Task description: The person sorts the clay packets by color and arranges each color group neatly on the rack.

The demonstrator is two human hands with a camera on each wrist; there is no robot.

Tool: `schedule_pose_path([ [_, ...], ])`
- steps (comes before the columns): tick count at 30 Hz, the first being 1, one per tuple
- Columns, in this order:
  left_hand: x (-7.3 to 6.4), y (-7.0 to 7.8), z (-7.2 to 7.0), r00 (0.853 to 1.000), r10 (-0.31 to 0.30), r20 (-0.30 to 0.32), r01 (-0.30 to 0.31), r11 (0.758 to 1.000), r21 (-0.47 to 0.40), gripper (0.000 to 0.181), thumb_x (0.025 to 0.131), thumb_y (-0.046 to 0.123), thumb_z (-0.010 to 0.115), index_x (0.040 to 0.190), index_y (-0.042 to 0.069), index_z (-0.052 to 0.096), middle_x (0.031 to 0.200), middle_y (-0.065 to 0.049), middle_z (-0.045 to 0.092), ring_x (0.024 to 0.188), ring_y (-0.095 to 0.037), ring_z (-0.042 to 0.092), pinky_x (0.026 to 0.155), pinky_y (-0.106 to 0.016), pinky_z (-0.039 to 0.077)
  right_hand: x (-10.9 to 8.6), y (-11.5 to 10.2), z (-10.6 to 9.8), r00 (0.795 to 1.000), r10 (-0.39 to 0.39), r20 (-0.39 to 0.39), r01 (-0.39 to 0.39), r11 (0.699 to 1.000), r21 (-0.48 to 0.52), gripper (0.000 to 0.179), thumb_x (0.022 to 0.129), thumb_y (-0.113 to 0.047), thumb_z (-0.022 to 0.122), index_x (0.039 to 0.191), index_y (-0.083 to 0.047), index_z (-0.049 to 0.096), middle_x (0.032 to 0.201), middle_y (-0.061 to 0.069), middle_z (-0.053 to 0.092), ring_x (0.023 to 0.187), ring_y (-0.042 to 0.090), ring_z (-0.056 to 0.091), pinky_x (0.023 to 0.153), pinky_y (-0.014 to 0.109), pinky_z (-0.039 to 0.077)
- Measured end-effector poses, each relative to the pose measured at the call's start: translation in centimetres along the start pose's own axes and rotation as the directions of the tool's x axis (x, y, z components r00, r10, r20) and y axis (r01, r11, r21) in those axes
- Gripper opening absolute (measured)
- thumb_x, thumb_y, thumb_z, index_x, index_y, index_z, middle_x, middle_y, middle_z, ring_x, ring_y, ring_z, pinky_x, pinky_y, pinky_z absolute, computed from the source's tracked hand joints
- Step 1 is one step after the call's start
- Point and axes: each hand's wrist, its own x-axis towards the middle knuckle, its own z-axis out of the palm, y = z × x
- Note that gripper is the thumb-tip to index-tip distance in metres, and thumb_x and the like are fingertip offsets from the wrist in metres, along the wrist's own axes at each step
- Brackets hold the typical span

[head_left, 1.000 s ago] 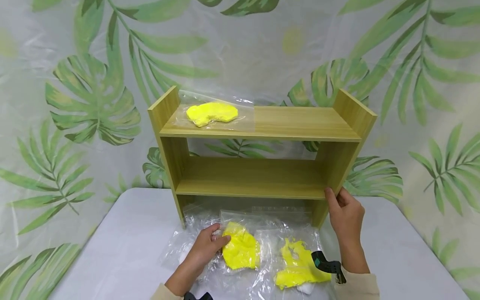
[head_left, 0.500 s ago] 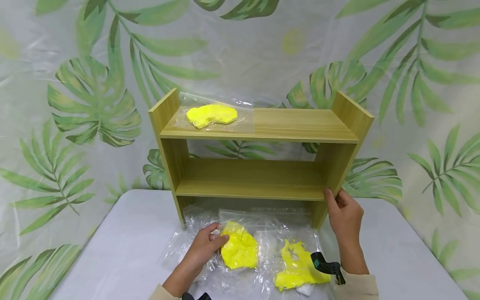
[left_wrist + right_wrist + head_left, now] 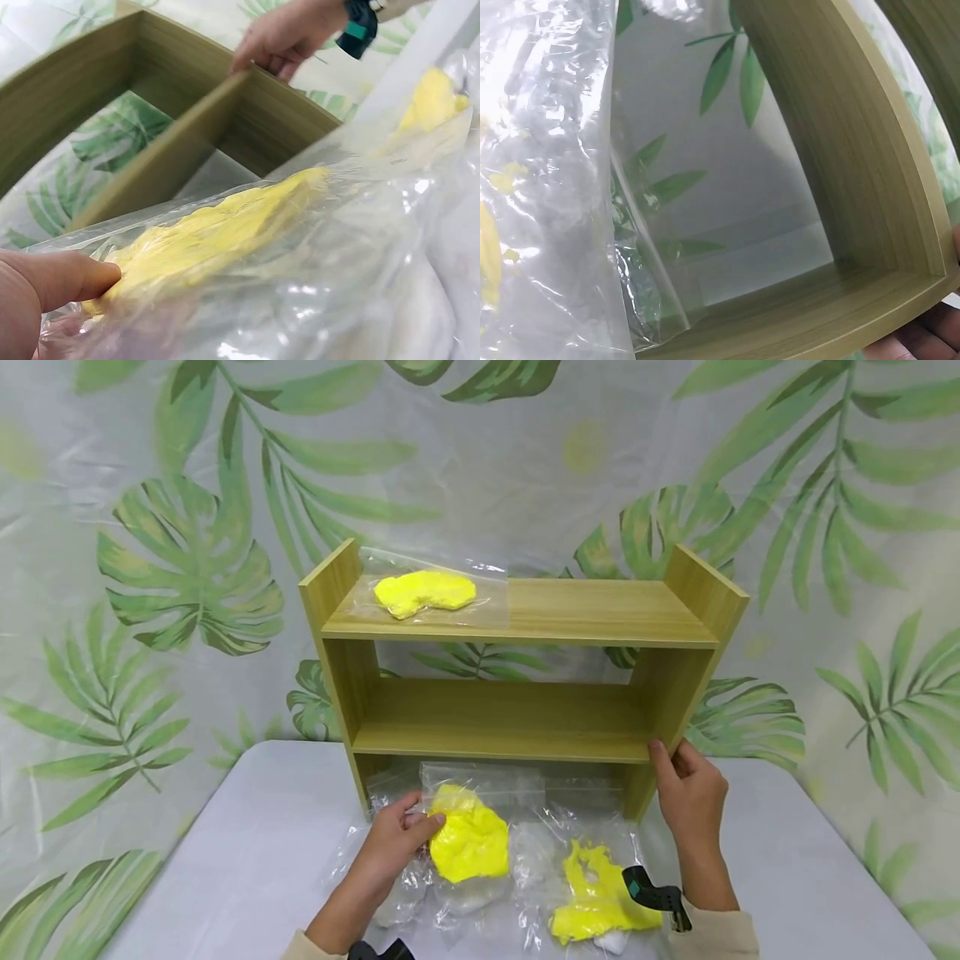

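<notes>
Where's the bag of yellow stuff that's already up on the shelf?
In the head view, the bagged yellow dough lies at the left end of the wooden shelf's top board, beside the left side panel, well above both hands.

I see a white table (image 3: 247, 852) carrying a wooden shelf unit (image 3: 517, 672) that stands toward its far edge, and on the unit's top board, at the left end, lies a clear bag of yellow stuff (image 3: 426, 591). Its middle board holds nothing that I can make out. On the tabletop just in front of the unit lie more clear bags, one with a yellow lump (image 3: 468, 839) and another with a flatter yellow lump (image 3: 592, 902) nearer me.
</notes>
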Motion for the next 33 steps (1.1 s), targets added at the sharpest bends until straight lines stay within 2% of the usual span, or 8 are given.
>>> schedule_pose_path([
  [9, -0.9, 1.8, -0.3, 1.0, 0.013, -0.004, -0.013, 0.999, -0.051, 0.069, 0.09, 0.012, 0.065, 0.146, -0.007, 0.028, 0.065, 0.0, 0.052, 0.06, -0.013, 0.049, 0.06, -0.028, 0.047, 0.1, 0.0, 0.1, 1.0, 0.002, -0.005, -0.002, 1.0, 0.007, 0.032, 0.093, -0.032, 0.064, 0.107, -0.005, 0.073, 0.093, 0.016, 0.073, 0.071, -0.024, 0.049, 0.061, 0.002, 0.04],
  [14, -1.6, 2.5, -0.5, 1.0, -0.007, -0.023, 0.005, 0.998, -0.07, 0.076, 0.09, 0.013, 0.067, 0.149, -0.005, 0.023, 0.06, 0.003, 0.04, 0.058, -0.012, 0.044, 0.063, -0.029, 0.048, 0.0, 0.1, 0.1, 1.0, 0.011, 0.0, -0.011, 1.0, 0.012, 0.032, 0.093, -0.032, 0.064, 0.109, -0.005, 0.073, 0.094, 0.016, 0.072, 0.072, -0.023, 0.049, 0.061, 0.003, 0.041],
  [17, -2.0, 3.0, -0.5, 1.0, 0.009, -0.006, -0.009, 0.996, -0.094, 0.078, 0.089, 0.011, 0.066, 0.15, -0.004, 0.019, 0.059, 0.004, 0.034, 0.057, -0.011, 0.042, 0.062, -0.027, 0.047, 0.0, 0.1, 0.1, 1.0, 0.01, 0.001, -0.01, 1.0, 0.017, 0.032, 0.093, -0.032, 0.065, 0.109, -0.006, 0.073, 0.093, 0.016, 0.072, 0.071, -0.023, 0.05, 0.061, 0.003, 0.041],
  [19, -2.2, 3.3, -0.4, 1.0, 0.019, 0.013, -0.018, 0.995, -0.1, 0.079, 0.09, 0.011, 0.066, 0.15, -0.005, 0.019, 0.06, 0.003, 0.036, 0.057, -0.011, 0.043, 0.062, -0.027, 0.048, 0.1, 0.1, 0.0, 1.0, 0.009, 0.001, -0.009, 1.0, 0.017, 0.032, 0.093, -0.032, 0.065, 0.109, -0.005, 0.073, 0.094, 0.016, 0.072, 0.072, -0.024, 0.05, 0.061, 0.002, 0.041],
  [21, -2.5, 3.7, -0.4, 0.999, 0.03, 0.036, -0.026, 0.994, -0.102, 0.078, 0.091, 0.012, 0.066, 0.15, -0.005, 0.019, 0.063, 0.002, 0.047, 0.059, -0.011, 0.05, 0.062, -0.027, 0.049, 0.1, 0.1, 0.0, 1.0, 0.008, 0.001, -0.008, 1.0, 0.013, 0.033, 0.093, -0.033, 0.064, 0.109, -0.005, 0.073, 0.094, 0.016, 0.072, 0.072, -0.024, 0.049, 0.061, 0.002, 0.04],
  [25, -3.3, 4.7, -0.3, 0.996, 0.052, 0.071, -0.043, 0.993, -0.114, 0.071, 0.092, 0.014, 0.065, 0.148, -0.004, 0.026, 0.083, -0.01, 0.067, 0.067, -0.014, 0.061, 0.064, -0.027, 0.053, 0.1, 0.2, 0.0, 1.0, -0.002, -0.009, 0.002, 1.0, 0.011, 0.032, 0.093, -0.032, 0.065, 0.106, -0.004, 0.073, 0.092, 0.016, 0.073, 0.07, -0.024, 0.049, 0.06, 0.002, 0.04],
  [28, -3.8, 5.4, -0.3, 0.993, 0.073, 0.093, -0.06, 0.989, -0.136, 0.059, 0.093, 0.015, 0.065, 0.142, -0.002, 0.037, 0.097, -0.015, 0.07, 0.074, -0.016, 0.065, 0.065, -0.028, 0.054, 0.1, 0.2, 0.1, 1.0, -0.015, -0.013, 0.016, 1.0, 0.009, 0.03, 0.093, -0.031, 0.065, 0.104, -0.004, 0.073, 0.09, 0.015, 0.073, 0.069, -0.023, 0.049, 0.059, 0.003, 0.04],
  [33, -4.6, 6.7, -0.2, 0.982, 0.128, 0.142, -0.104, 0.982, -0.16, 0.05, 0.094, 0.014, 0.063, 0.136, -0.004, 0.041, 0.101, -0.013, 0.07, 0.078, -0.017, 0.067, 0.067, -0.028, 0.055, 0.0, 0.3, 0.2, 1.0, -0.019, -0.011, 0.019, 1.0, 0.001, 0.031, 0.093, -0.032, 0.064, 0.104, -0.005, 0.073, 0.09, 0.015, 0.073, 0.07, -0.023, 0.049, 0.06, 0.003, 0.04],
])
